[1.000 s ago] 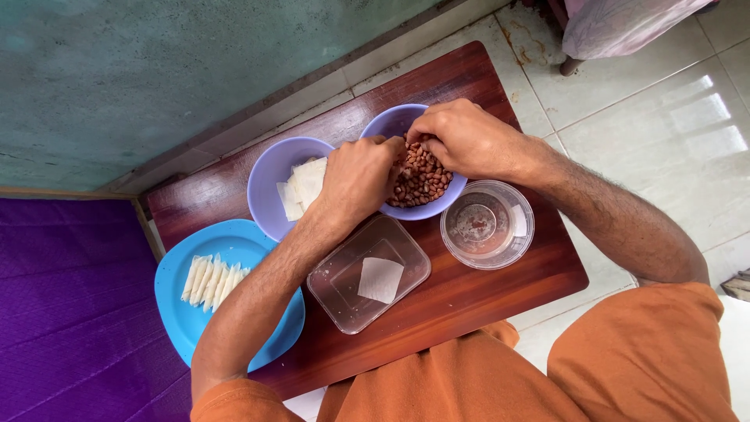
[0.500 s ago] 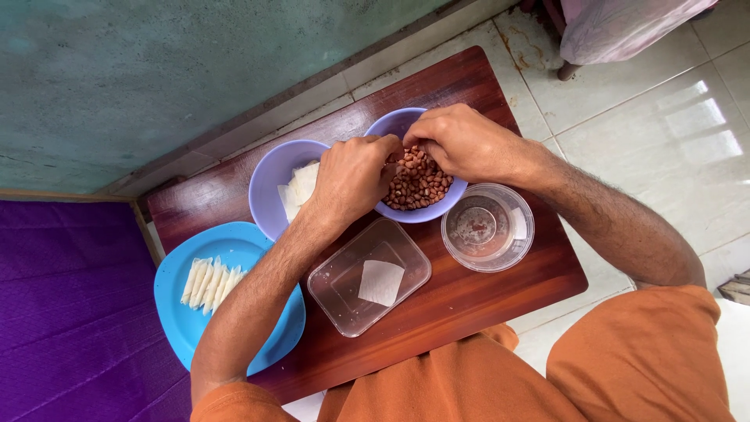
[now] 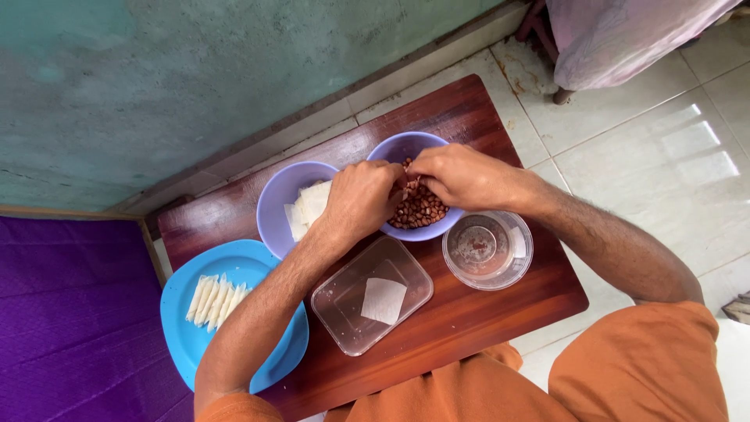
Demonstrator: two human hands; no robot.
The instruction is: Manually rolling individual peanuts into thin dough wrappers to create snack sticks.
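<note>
A purple bowl (image 3: 398, 148) of brown peanuts (image 3: 422, 209) stands at the back of the small wooden table (image 3: 461, 312). My left hand (image 3: 361, 199) and my right hand (image 3: 461, 178) meet over this bowl, fingertips pinched together on something small and pale; I cannot make out what it is. Left of it, a second purple bowl (image 3: 280, 195) holds white square wrappers (image 3: 310, 205), partly hidden by my left hand.
A blue plate (image 3: 195, 336) with several folded white rolls (image 3: 215, 301) hangs over the table's left edge. A clear rectangular tub (image 3: 336, 301) holds one white wrapper (image 3: 383, 300). A round clear tub (image 3: 488, 248) sits right. Purple mat left, tiled floor right, wall behind.
Both hands stay pinched together over the peanut bowl. The camera view has shifted, so the table and bowls sit lower in the picture.
</note>
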